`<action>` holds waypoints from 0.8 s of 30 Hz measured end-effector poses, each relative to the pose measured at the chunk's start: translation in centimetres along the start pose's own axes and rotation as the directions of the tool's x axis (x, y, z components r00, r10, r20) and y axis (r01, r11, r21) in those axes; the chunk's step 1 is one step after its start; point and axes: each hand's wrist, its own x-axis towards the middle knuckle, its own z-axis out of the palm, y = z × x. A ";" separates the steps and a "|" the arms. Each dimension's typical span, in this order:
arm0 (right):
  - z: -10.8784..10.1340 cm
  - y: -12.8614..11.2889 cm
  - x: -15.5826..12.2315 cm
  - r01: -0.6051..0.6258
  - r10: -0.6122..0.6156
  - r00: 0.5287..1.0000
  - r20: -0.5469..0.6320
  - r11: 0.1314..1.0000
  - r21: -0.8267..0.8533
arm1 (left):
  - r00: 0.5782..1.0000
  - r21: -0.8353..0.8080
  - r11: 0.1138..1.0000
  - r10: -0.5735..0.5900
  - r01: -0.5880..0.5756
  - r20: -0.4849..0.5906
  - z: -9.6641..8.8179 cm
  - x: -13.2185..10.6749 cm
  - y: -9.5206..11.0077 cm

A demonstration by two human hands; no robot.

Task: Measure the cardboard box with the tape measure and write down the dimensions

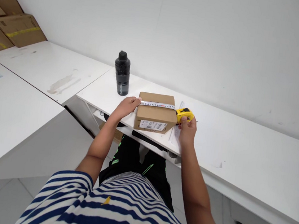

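Observation:
A small brown cardboard box point(154, 113) with a white printed label point(153, 125) on its near side sits by the desk's front edge. Across its top lies the pulled-out blade of a yellow tape measure point(184, 113), numbers facing up. My left hand point(128, 106) pinches the blade's end at the box's left edge, thumb on top. Off the box's right side, my right hand point(187, 128) is closed around the yellow case. White paper point(175, 135) lies partly under the box and the right hand.
A black water bottle point(122, 74) stands upright behind my left hand. Several taped cartons point(20, 30) are stacked at the far left against the wall. Beneath the white desk point(243, 145) runs a shelf holding dark items point(148, 141). Another white table point(16, 106) adjoins on the left.

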 end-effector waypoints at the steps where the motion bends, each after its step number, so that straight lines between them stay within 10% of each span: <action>1: -0.1 0.2 -0.1 -0.005 0.005 1.000 -0.015 1.000 0.001 | 1.000 -0.002 1.000 0.000 0.000 0.002 0.0 0.0 0.0; 24: -0.2 0.2 0.8 0.101 -0.100 0.993 -0.056 0.995 0.001 | 1.000 -0.065 0.998 0.021 -0.020 0.015 0.1 0.2 -0.3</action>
